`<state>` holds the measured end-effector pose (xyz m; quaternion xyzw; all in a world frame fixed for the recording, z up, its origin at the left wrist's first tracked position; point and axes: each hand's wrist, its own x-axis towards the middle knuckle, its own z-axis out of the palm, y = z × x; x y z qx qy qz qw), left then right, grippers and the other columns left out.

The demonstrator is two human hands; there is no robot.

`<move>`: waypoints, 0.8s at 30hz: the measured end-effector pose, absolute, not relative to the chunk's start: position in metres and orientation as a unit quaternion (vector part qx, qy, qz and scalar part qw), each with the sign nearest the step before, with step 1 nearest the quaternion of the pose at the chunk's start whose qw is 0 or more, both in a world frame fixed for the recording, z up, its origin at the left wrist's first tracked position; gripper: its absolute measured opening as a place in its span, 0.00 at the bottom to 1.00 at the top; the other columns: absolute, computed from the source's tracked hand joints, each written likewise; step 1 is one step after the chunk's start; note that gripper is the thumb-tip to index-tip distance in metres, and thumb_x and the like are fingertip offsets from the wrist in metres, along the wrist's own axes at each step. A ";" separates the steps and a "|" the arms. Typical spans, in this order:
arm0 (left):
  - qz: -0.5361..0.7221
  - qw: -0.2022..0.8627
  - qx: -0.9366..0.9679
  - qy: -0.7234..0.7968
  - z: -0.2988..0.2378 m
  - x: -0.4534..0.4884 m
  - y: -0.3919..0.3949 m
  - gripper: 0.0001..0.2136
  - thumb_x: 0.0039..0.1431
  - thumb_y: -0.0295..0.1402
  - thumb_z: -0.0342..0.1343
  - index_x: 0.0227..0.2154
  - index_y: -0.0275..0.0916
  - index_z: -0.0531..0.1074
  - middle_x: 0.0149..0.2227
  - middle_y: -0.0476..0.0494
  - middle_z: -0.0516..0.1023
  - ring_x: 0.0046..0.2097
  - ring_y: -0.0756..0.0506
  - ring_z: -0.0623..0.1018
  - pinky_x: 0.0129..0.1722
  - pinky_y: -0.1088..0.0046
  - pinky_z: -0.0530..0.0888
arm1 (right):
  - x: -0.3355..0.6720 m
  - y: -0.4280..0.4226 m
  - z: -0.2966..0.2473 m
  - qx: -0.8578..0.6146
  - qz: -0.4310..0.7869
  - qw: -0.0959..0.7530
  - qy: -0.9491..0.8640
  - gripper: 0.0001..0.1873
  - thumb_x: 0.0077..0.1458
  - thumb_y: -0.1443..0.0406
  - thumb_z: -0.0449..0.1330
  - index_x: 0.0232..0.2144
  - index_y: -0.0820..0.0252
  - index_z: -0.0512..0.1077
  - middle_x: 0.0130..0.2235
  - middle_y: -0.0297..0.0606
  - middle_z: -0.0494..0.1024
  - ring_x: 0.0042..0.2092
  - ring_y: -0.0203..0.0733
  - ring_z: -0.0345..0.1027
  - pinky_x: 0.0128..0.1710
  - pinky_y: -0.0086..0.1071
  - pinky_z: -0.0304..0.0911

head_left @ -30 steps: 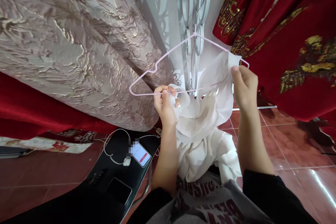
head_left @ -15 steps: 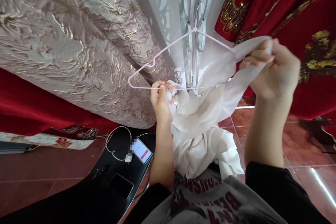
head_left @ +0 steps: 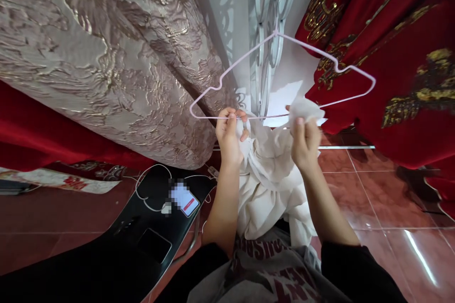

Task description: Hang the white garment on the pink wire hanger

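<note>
A pale pink wire hanger (head_left: 351, 70) hangs from a chrome rack (head_left: 265, 19) in front of me. My left hand (head_left: 229, 135) is closed on the hanger's bottom bar together with a fold of white garment (head_left: 270, 184). My right hand (head_left: 304, 139) pinches another corner of the same white garment just below the bar, near its middle. The rest of the cloth droops down between my forearms to my lap.
A beige brocade dress (head_left: 106, 57) hangs at the left. Red gold-embroidered garments (head_left: 398, 57) hang at the right. A black chair (head_left: 149, 232) at the lower left carries a phone (head_left: 185, 200) and white cable. The floor (head_left: 384, 208) is glossy red tile.
My right hand came down from the hanger's right shoulder to the middle of the bottom bar, bringing the cloth corner off that shoulder. The hanger's right end now shows bare. My left hand kept its grip.
</note>
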<state>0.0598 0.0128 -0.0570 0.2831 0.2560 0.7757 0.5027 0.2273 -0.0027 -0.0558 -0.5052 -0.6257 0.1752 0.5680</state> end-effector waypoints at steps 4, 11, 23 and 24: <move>0.760 0.528 0.269 0.267 -0.069 0.051 0.009 0.12 0.54 0.35 0.71 0.38 0.42 0.75 0.36 0.44 0.78 0.43 0.47 0.82 0.16 0.87 0.61 | 0.225 0.021 -0.062 -0.493 0.141 0.539 -0.668 0.21 0.69 0.51 0.50 0.36 0.58 0.76 0.38 0.42 0.80 0.40 0.41 0.71 0.43 0.38 0.65; 0.812 0.418 0.274 0.302 -0.065 -0.040 0.000 0.20 0.44 0.19 0.64 0.39 0.49 0.77 0.49 0.51 0.81 0.60 0.41 0.77 0.21 0.85 0.67 | 0.231 0.029 -0.072 -0.498 0.109 0.582 -0.634 0.21 0.67 0.54 0.54 0.24 0.58 0.67 0.38 0.41 0.83 0.37 0.38 0.70 0.40 0.37 0.64; 0.607 0.370 0.599 0.368 0.036 -0.002 0.047 0.13 0.56 0.28 0.68 0.44 0.44 0.77 0.51 0.40 0.75 0.48 0.38 0.79 0.23 0.72 0.80 | 0.207 0.014 -0.080 -0.518 0.147 0.597 -0.595 0.28 0.65 0.51 0.54 0.18 0.55 0.51 0.22 0.34 0.64 0.31 0.38 0.58 0.35 0.36 0.57; 0.605 0.342 0.614 0.376 0.034 0.002 0.048 0.13 0.57 0.28 0.68 0.45 0.45 0.77 0.50 0.41 0.76 0.47 0.40 0.79 0.24 0.73 0.79 | 0.207 0.012 -0.080 -0.523 0.150 0.598 -0.589 0.29 0.65 0.50 0.53 0.18 0.55 0.49 0.21 0.33 0.60 0.29 0.37 0.56 0.34 0.36 0.55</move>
